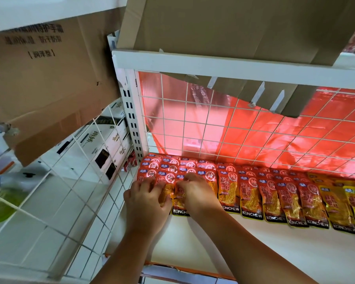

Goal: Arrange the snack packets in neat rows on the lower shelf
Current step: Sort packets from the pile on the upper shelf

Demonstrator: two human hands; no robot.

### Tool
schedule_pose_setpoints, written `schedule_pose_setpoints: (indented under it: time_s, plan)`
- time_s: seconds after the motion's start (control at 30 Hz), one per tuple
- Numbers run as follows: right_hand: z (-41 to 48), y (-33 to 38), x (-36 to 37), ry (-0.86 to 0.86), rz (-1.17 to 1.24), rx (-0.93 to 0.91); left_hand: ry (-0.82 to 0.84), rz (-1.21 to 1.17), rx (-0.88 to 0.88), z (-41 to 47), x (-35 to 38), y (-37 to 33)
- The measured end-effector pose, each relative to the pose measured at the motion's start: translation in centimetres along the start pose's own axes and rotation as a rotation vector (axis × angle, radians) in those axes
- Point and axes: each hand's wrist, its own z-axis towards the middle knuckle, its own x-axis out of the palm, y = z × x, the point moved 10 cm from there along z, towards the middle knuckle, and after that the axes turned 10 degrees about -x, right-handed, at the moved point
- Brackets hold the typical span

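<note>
Bare hands here, both of them: the left hand [147,198] and the right hand [195,193] are just plain skin, wrists included. Same deal further down: the left forearm [119,257] and right forearm [244,242] are bare all the way to the bottom edge of the shot, and both look slim and smooth. You can pick out the knuckles on the left hand pretty clearly. Nails are too small and blurry to say anything about.
</note>
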Motion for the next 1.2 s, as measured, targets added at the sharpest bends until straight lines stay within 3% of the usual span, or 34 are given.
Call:
schedule_pose_setpoints:
  time_s: [0.33,0.63,0.93,1.2]
  plan:
    - [0.0,-0.1,0.1,0.024,-0.021,0.007,-0.009,-0.025,0.009,-0.1,-0.3,-0.1]
    - [-1.6,-0.3,-3.1,-0.165,-0.02,-0.062,-0.039,-0.056,-0.015,0.1,-1.7,-1.2]
    - [-5.1,-2.1,-9.8,-0.309,0.009,-0.081,-0.21,-0.197,0.086,1.4,-5.5,-8.5]
    - [-14.2,-6.8,-17.6,-0.451,-0.016,-0.072,-0.199,-0.291,0.255,-1.2,-10.4,-20.1]
